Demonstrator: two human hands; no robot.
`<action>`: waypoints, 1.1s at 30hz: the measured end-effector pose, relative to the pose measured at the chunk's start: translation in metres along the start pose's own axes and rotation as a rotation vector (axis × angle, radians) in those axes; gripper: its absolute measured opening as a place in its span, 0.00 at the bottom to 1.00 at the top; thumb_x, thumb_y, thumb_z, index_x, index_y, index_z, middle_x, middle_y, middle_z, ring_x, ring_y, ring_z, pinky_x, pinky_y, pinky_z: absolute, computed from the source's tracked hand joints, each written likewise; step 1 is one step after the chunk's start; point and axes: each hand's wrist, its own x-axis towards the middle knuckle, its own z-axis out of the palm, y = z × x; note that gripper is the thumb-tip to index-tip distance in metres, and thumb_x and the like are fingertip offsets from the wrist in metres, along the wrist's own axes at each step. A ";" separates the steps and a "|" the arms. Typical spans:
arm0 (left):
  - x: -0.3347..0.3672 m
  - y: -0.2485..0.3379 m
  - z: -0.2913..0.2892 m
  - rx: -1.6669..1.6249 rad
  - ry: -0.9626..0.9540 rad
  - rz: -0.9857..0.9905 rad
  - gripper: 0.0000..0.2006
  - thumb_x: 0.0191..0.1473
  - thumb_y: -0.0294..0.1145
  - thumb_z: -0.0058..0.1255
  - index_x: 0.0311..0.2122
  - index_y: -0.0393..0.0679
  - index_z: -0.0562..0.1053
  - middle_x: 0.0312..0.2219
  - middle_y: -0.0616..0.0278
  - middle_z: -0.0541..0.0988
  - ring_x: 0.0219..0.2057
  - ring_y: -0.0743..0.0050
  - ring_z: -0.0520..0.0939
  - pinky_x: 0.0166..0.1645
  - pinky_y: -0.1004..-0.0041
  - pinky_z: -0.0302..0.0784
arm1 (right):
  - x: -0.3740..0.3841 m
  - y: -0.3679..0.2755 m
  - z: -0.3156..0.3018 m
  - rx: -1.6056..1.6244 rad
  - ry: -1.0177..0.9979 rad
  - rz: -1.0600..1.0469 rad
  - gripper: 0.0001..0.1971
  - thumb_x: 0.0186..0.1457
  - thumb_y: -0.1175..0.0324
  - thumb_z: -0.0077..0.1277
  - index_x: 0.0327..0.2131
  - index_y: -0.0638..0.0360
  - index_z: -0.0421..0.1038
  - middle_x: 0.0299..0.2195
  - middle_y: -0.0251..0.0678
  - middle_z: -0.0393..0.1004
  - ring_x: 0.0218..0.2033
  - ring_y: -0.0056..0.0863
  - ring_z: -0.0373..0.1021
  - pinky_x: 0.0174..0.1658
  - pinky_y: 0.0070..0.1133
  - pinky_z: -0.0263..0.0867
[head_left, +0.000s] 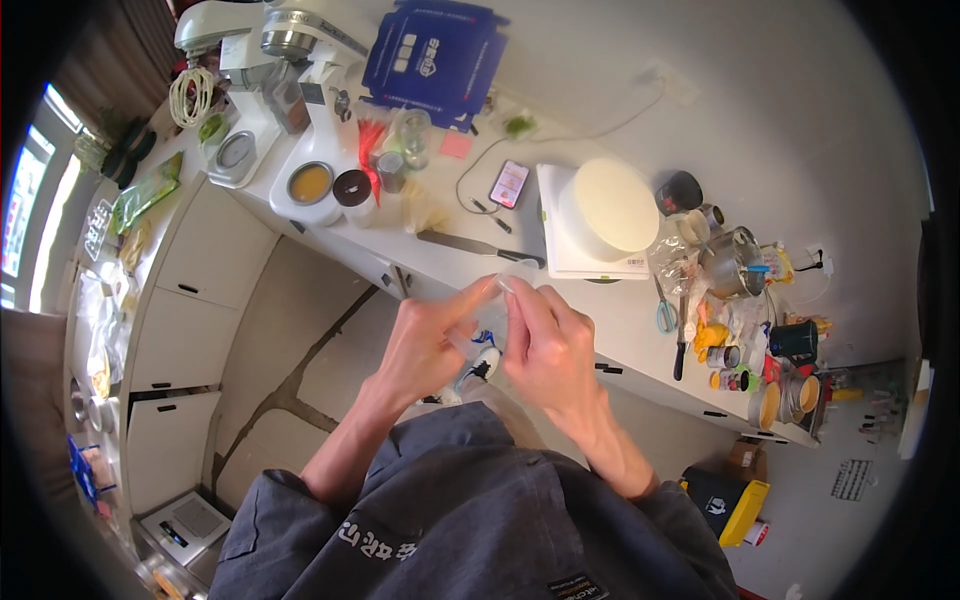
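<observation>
In front of my body, at the counter's near edge, both hands meet at the fingertips. My left hand (420, 335) is closed in a pinch, its index finger pointing up toward the right. Thumb and fingers of my right hand (553, 350) pinch beside it. Between them is a thin, see-through plastic piece (488, 318), perhaps a bag; its exact kind is unclear. Just beyond the hands lies a long spatula (475, 246) with a black handle. A smooth white round cake (612, 205) stands on a square white base (556, 262) to the right.
A phone (510, 184) with a cable lies behind the spatula. Two white stand mixers (322, 130) and a blue box (435, 62) fill the back left. Scissors (666, 315), a black-handled knife (681, 345), a metal pot (735, 262) and cake tins (765, 405) crowd the right.
</observation>
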 end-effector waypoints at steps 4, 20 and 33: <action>0.011 -0.019 0.008 -0.081 0.027 -0.085 0.28 0.48 0.14 0.52 0.58 0.39 0.74 0.47 0.52 0.84 0.28 0.83 0.74 0.41 0.77 0.76 | 0.009 0.008 0.009 -0.019 -0.043 0.022 0.11 0.56 0.79 0.55 0.44 0.67 0.74 0.24 0.40 0.71 0.16 0.38 0.70 0.20 0.30 0.67; 0.006 -0.012 -0.003 -0.132 0.009 -0.290 0.07 0.55 0.25 0.55 0.32 0.31 0.77 0.16 0.66 0.71 0.24 0.86 0.67 0.28 0.73 0.67 | 0.044 0.000 -0.009 -0.018 -0.340 -0.346 0.17 0.38 0.79 0.61 0.38 0.61 0.79 0.38 0.33 0.76 0.48 0.36 0.68 0.49 0.31 0.65; -0.009 -0.038 -0.008 -0.235 0.165 -0.346 0.12 0.61 0.29 0.53 0.45 0.35 0.81 0.22 0.60 0.82 0.19 0.89 0.67 0.23 0.78 0.63 | 0.061 0.012 -0.037 0.143 -0.084 0.068 0.06 0.49 0.76 0.63 0.32 0.65 0.81 0.29 0.37 0.80 0.37 0.33 0.74 0.42 0.28 0.68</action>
